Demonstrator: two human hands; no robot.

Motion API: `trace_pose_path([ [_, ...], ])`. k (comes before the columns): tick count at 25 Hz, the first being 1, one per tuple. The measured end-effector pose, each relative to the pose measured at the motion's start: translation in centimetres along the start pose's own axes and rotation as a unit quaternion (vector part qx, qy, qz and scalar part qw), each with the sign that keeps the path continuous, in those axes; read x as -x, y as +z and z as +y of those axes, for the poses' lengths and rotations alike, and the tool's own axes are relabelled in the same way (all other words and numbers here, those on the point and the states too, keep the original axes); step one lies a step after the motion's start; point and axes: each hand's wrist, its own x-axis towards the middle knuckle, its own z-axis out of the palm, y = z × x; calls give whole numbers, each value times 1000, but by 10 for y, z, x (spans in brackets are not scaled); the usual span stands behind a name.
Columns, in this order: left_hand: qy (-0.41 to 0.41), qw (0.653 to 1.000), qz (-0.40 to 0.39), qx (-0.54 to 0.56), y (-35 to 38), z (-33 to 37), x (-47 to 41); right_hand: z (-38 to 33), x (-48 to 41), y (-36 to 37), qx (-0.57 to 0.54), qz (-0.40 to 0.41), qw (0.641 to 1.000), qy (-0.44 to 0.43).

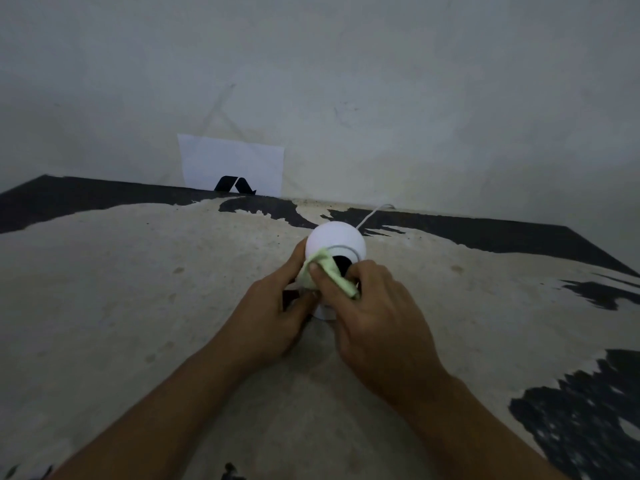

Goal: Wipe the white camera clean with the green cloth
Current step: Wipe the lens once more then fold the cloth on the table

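The white camera [335, 239] is a round ball on a small base, standing upright near the middle of a worn table. Its dark lens faces me. A pale green cloth [327, 268] lies pressed against the lens side of the ball. My right hand [370, 313] pinches the cloth with thumb and fingers against the camera's front. My left hand [273, 313] wraps around the camera's left side and base, steadying it. The base is mostly hidden behind both hands.
The table [138, 289] has a beige top with black patches where the surface has worn. A white cable [374, 214] runs from behind the camera to the wall. A white sheet of paper with a black mark [232, 164] hangs on the wall at the table's back edge.
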Motion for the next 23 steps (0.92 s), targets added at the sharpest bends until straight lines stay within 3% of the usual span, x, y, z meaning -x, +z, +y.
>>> trace_pose_path([
  [4, 5, 1000, -1, 14, -1, -1, -1, 9, -3, -8, -37, 26, 998, 41],
  [7, 4, 1000, 6, -10, 0, -1, -1, 3, 0, -5, -48, 6, 999, 13],
  [10, 9, 1000, 4, -4, 0, 0, -1, 6, -3, -5, -79, 37, 996, 27],
  [23, -1, 1000, -7, -3, -1, 1, -1, -1, -5, -5, 8, 7, 1000, 16],
])
